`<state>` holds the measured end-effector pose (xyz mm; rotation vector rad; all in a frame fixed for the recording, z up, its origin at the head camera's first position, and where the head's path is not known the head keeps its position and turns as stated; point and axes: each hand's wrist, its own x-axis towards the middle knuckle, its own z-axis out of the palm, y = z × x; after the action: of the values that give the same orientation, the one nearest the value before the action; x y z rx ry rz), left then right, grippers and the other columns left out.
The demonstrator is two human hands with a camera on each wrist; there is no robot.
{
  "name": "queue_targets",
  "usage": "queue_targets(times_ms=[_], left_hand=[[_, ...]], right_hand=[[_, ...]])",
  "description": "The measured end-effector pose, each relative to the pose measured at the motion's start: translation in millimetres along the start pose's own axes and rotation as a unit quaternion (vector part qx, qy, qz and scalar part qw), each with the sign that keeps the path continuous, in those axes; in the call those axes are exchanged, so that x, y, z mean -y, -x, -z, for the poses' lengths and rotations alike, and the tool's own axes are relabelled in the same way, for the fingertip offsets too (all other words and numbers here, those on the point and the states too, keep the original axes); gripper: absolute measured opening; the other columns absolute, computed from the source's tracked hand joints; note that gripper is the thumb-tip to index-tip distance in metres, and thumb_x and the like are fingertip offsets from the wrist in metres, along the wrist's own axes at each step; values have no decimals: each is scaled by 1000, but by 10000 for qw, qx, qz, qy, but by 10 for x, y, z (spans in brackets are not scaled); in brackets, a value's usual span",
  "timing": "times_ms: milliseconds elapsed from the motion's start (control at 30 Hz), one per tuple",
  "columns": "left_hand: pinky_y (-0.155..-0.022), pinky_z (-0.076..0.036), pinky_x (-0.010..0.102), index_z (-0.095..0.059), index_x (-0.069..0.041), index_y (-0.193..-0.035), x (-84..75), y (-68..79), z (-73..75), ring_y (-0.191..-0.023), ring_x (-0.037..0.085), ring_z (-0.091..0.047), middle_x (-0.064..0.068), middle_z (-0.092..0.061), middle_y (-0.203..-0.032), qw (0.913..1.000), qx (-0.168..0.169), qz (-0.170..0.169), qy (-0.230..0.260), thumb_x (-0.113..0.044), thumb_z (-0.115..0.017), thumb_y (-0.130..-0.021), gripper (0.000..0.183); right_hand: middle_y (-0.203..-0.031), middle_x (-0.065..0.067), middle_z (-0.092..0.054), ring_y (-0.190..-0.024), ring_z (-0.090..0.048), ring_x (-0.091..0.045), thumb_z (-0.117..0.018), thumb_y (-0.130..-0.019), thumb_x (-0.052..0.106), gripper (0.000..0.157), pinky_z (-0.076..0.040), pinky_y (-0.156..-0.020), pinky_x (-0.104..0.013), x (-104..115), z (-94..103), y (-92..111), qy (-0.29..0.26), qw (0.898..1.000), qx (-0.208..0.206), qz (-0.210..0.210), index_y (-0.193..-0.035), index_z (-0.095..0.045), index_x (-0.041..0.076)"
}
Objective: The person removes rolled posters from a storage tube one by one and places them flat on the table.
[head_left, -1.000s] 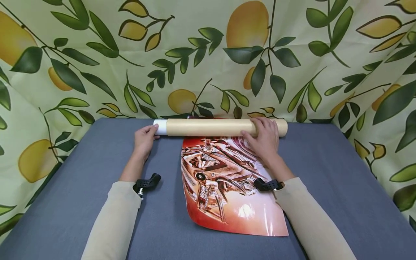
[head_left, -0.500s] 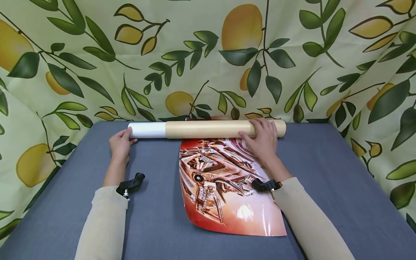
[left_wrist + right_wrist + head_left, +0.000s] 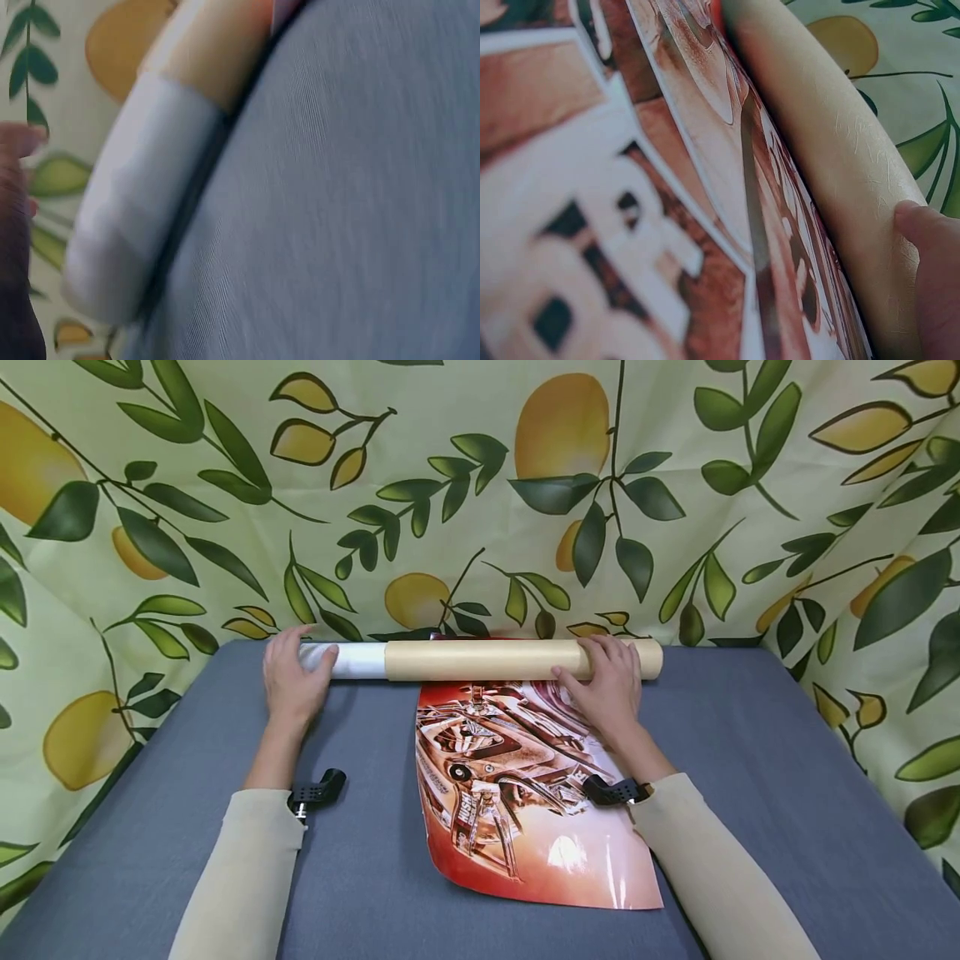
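A tan cardboard tube (image 3: 480, 660) lies crosswise near the far edge of the table. From its left end sticks out a white inner tube (image 3: 360, 662), whose rounded end shows in the left wrist view. My left hand (image 3: 295, 685) is at that end, thumb and fingers spread apart; its blurred fingers (image 3: 22, 142) appear apart from the white surface in the left wrist view. With my right hand (image 3: 609, 685) I grip the tan tube near its right end, thumb in front and fingers over the top. Under the tube lies a glossy red poster (image 3: 517, 777), its near edge curling.
A blue-grey cloth (image 3: 360, 877) covers the table. Behind it hangs a curtain (image 3: 450, 410) printed with fruit and leaves. Black wrist mounts (image 3: 318, 787) are on both forearms.
My left hand pulled the white inner tube leftward, so more of it shows. Since then the hand has gone from pinching its end to spread fingers. My right hand stayed put.
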<state>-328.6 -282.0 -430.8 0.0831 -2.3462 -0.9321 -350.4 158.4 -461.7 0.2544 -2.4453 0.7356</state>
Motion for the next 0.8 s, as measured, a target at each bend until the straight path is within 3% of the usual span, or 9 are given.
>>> queue_targets(times_ms=[67, 133, 200, 267, 567, 700, 800], left_hand=[[-122, -22, 58, -58, -6, -138, -69, -18, -36, -144, 40, -39, 21, -54, -146, 9957, 602, -630, -303, -30, -66, -94, 51], [-124, -15, 63, -54, -7, -144, -105, -12, -96, -149, 41, -32, 21, -47, -153, 9866, 1196, -1014, -451, -32, -65, -96, 55], [-124, -8, 66, -49, -9, -149, -104, 15, -163, -153, 42, -25, 20, -42, -158, 9776, 1663, -1139, -607, -34, -63, -99, 58], [-123, -4, 67, -47, -10, -150, -78, 53, -227, -154, 42, -24, 20, -40, -159, 9716, 1900, -1176, -780, -35, -63, -100, 59], [-122, -12, 66, -55, -14, -144, 14, 70, -325, -142, 38, -41, 15, -54, -146, 9670, 1751, -1594, -937, -30, -72, -94, 56], [-121, -16, 65, -56, -15, -143, 79, 23, -248, -140, 38, -43, 14, -55, -146, 9627, 1883, -1660, -1009, -28, -75, -92, 56], [-121, -15, 66, -57, -14, -142, 146, -27, -105, -139, 40, -43, 16, -56, -145, 9626, 1936, -1532, -1115, -24, -76, -91, 55]], right_hand=[[-137, -15, -58, -137, -45, -35, -80, -84, 46, 63, -15, -126, -54, 1, 1, -2, 4, 10000, -14, 29, -130, -64, 6], [-137, -16, -58, -137, -45, -36, -79, -84, 45, 63, -15, -127, -54, 2, 1, -20, 25, 10000, -8, 94, -130, -64, 6], [-138, -17, -58, -137, -45, -37, -79, -85, 45, 63, -15, -127, -54, 7, 2, -49, 72, 9998, 15, 187, -130, -64, 5], [-138, -17, -58, -137, -44, -37, -78, -85, 45, 63, -14, -127, -53, 14, 7, -72, 114, 9996, 71, 257, -131, -63, 5], [-140, -17, -57, -139, -43, -37, -76, -87, 45, 63, -14, -127, -53, 13, 42, -50, 197, 9996, 160, 134, -132, -62, 5], [-140, -16, -56, -139, -43, -36, -76, -87, 45, 62, -15, -127, -54, -6, 32, -19, 176, 9997, 148, 106, -133, -62, 6], [-140, -16, -56, -139, -43, -36, -76, -87, 45, 62, -15, -127, -54, -17, 19, 11, 138, 9998, 101, 87, -133, -62, 6]])
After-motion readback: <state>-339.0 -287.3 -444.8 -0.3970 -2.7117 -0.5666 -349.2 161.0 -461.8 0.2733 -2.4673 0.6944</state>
